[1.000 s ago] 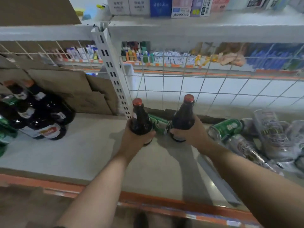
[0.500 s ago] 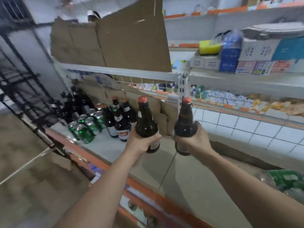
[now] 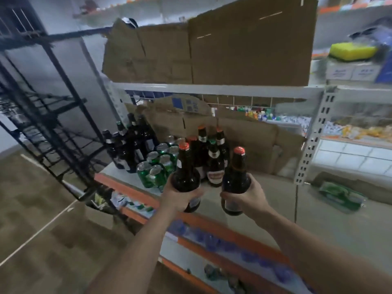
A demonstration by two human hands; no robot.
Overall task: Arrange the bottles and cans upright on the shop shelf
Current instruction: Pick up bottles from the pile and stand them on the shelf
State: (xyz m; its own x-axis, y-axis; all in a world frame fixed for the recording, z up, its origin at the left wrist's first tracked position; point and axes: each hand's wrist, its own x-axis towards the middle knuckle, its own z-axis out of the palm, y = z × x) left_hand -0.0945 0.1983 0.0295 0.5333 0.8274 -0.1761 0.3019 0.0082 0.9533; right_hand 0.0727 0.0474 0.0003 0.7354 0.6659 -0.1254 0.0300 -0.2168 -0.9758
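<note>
The left hand (image 3: 180, 197) grips a dark bottle (image 3: 185, 172) round its belly and the right hand (image 3: 250, 197) grips a second bottle (image 3: 235, 175), both red-capped, upright and side by side over the front of the shelf (image 3: 314, 211). Just behind them stand labelled bottles (image 3: 215, 164) and green cans (image 3: 158, 166), while a lone can (image 3: 339, 196) lies on its side well to the right

Left hand (image 3: 180, 198): grips upright dark brown glass bottle, red cap (image 3: 185, 172). Right hand (image 3: 249, 198): grips matching red-capped bottle (image 3: 235, 179). Behind: upright green cans (image 3: 158, 164), standing bottles (image 3: 214, 158), shelf (image 3: 318, 211).
</note>
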